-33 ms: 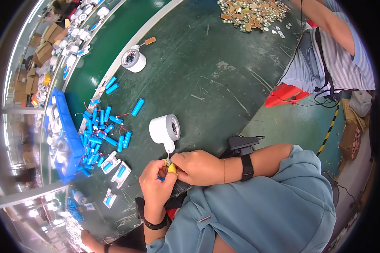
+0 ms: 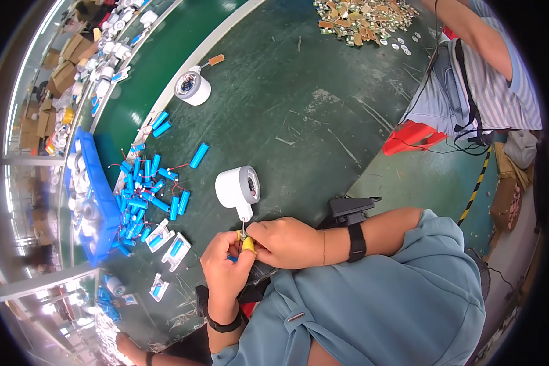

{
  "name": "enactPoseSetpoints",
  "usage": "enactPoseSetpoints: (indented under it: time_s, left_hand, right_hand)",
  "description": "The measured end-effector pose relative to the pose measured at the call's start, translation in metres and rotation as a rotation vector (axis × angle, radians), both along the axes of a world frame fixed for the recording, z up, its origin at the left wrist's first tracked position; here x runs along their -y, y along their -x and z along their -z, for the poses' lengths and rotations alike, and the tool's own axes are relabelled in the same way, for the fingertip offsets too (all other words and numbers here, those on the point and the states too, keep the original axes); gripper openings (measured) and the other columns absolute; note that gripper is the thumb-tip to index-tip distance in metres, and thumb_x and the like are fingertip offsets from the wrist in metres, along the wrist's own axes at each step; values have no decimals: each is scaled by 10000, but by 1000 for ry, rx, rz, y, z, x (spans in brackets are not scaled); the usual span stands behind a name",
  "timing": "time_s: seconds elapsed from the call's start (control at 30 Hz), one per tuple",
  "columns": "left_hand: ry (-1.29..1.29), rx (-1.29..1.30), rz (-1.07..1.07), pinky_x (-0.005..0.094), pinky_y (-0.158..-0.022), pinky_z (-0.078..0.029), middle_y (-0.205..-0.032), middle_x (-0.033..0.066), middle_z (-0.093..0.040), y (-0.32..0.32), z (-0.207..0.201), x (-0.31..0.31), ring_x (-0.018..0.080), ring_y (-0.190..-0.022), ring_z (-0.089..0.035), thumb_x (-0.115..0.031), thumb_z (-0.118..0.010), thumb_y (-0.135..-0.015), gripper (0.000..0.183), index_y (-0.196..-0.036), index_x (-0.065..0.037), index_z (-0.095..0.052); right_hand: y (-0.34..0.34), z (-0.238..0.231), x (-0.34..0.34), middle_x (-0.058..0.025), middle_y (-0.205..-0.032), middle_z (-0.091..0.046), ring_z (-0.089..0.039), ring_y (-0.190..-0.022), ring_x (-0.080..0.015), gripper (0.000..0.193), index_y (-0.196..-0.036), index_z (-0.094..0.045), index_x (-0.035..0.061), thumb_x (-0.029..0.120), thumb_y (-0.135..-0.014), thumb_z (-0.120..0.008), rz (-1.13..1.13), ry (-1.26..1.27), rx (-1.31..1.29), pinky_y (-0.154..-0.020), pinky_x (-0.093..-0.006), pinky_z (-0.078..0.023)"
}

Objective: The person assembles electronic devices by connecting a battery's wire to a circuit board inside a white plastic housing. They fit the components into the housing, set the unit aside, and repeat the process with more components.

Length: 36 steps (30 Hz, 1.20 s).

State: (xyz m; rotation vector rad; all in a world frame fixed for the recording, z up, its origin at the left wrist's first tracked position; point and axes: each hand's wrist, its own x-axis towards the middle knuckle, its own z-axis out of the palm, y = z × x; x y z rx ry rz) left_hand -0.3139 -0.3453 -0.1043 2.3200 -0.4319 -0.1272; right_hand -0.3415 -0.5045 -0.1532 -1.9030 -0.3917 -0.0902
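Note:
Close to my body, my left hand [image 2: 227, 259] and my right hand [image 2: 290, 241] meet fingertip to fingertip, both closed in a pinch. Yellow finger covers [image 2: 248, 244] show at the fingertips. Between them are thin wires [image 2: 243, 227] that run out of the short neck of a white round housing [image 2: 230, 188]. That housing lies on its side just beyond my hands, its grey-rimmed opening turned to the right with parts inside. A bit of blue, perhaps a battery cell [image 2: 232, 258], peeks out among my left fingers. The wire ends are hidden by my fingers.
Left of my hands lies a heap of blue battery cells [image 2: 141, 204] with leads, beside white holders [image 2: 175, 251] and a blue bin [image 2: 97, 201]. Another white housing [image 2: 193, 89] stands farther off. Small boards [image 2: 363, 21] are piled at the far edge. Another person [image 2: 463, 85] is at the right.
My hands and the housing stay as they were. At the lower left, another person's hand has shifted slightly.

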Motion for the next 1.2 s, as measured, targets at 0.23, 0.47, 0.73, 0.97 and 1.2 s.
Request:
enactPoseSetpoints:
  time_s: [0.23, 0.47, 0.73, 0.97, 1.2]
  left_hand:
    - [36, -32, -39, 243, -562, -446, -708, 48, -602, 1, 3, -7, 101, -588, -528, 5, -701, -724, 175, -889, 3, -644]
    - [-14, -1, -69, 233, -571, -438, -711, 28, -595, 2, 3, -23, 82, -602, -521, 36, -654, -727, 178, -903, 14, -633]
    - [134, -194, -38, 232, -607, -447, -783, 14, -613, 5, 2, -49, 72, -669, -549, 8, -678, -794, 174, -965, -2, -644]
    - [1012, -602, -215, 281, -860, -506, -1036, 76, -666, 18, -30, -113, 159, -963, -635, -17, -664, -870, 228, -1091, 25, -628]
    - [684, 166, -821, 189, -660, -394, -831, 11, -584, 34, -101, -224, 62, -693, -511, -38, -577, -845, 191, -1022, 26, -608]
  right_hand:
    - [-4, -4, 5, -189, -759, -612, -634, -717, -394, 163, -860, -505, -10, 116, -814, -598, -87, -12, -63, -633, -479, -500]
    - [-25, -16, 37, -176, -726, -641, -632, -699, -383, 145, -837, -589, 2, 140, -808, -623, -258, 22, -214, -643, -474, -489]
    - [-41, -28, 45, -79, -687, -658, -671, -589, -169, 124, -953, -591, 13, 120, -892, -600, -365, 25, -263, -541, -301, -510]
    - [-38, -35, 43, -34, -748, -641, -645, -610, -78, 117, -1010, -588, -7, 28, -905, -554, -412, -54, -458, -472, -203, -485]
    - [-36, -31, 42, -25, -768, -630, -622, -611, -58, 103, -1001, -587, -6, 14, -919, -529, -329, -76, -582, -452, -189, -467]
